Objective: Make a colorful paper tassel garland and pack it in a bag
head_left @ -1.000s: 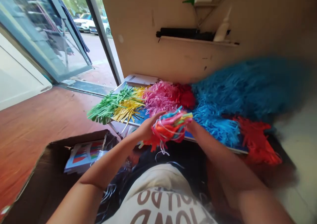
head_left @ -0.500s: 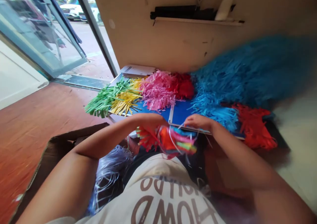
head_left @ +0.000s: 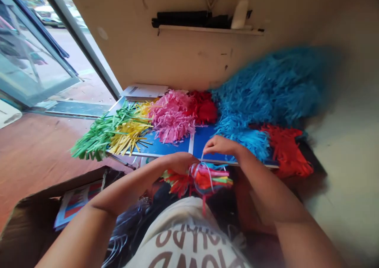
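Over my lap, my left hand point(head_left: 185, 163) is closed around a bundle of coloured paper strips point(head_left: 204, 179), in red, pink, yellow, green and blue, fringed at both ends. A thin white string point(head_left: 211, 179) loops round the middle of the bundle. Just above it, my right hand point(head_left: 217, 145) pinches the string and holds it taut upward. The fingers of my left hand are partly hidden behind the bundle.
A blue table point(head_left: 204, 137) carries green point(head_left: 97, 135), yellow point(head_left: 130, 133), pink point(head_left: 173, 116), red point(head_left: 288, 149) and blue fringe point(head_left: 266, 94). A cardboard box point(head_left: 32, 216) stands at my left, white string point(head_left: 118, 240) beside my lap. A shelf point(head_left: 207, 29) hangs on the wall.
My right hand has moved left, closer to the bundle, and the string now runs upward round it. The whole view has shifted to the right.
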Demonstrator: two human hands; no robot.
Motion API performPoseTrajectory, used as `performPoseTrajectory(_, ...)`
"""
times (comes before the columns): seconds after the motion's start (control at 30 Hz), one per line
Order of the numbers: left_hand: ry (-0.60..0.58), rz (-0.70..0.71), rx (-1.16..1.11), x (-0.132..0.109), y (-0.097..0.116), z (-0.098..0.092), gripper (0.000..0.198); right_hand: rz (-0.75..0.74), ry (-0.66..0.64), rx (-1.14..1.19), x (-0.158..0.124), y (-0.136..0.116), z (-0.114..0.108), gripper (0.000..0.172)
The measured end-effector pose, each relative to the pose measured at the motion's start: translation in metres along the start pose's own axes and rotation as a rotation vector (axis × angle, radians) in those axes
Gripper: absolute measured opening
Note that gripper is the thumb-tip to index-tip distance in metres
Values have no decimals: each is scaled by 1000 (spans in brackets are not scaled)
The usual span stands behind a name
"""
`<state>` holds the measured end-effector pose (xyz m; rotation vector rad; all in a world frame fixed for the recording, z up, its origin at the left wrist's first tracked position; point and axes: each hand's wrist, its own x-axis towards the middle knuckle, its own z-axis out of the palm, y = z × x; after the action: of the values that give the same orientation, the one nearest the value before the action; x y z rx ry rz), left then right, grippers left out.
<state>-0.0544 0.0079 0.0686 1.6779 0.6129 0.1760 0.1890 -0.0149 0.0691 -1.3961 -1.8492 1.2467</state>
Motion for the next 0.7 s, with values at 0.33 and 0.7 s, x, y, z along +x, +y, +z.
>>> performPoseTrajectory(0.33,465,10,-504,84,-30,30,39,-286,912,-792,-10,17,53,28)
performPoseTrajectory(0.7,370,-93,-1130,148,-28,52,72,-181,605,-567,49,87,-29,49)
